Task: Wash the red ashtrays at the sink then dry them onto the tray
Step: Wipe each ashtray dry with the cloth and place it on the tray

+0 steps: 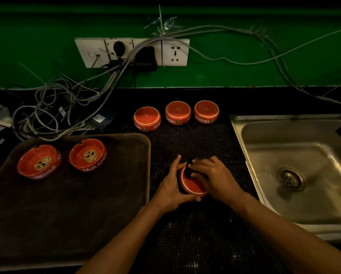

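Green wall point(244, 74) rises behind a dark tabletop point(195, 139), where a socket panel point(132, 52) and a tangle of grey cables point(53, 107) are seen at the back left. At the right, a steel sink point(296, 155) is set into the tabletop, with its drain point(290, 178) in view. At the left, a dark tray point(76, 204) is laid, and 2 red ashtrays are placed upright on it: one point(39, 162) near its left edge and another point(88, 154) beside it. 3 more ashtrays are set upside down in a row behind: left point(147, 119), middle point(178, 111), right point(206, 111). Between tray and sink, 1 tilted ashtray point(193, 184) is held above the tabletop. It is gripped by the left hand point(172, 186), thumb under its rim and fingers up its left side. A dark cloth point(190, 169) is pressed into its bowl by the curled fingers of the right hand point(211, 175).
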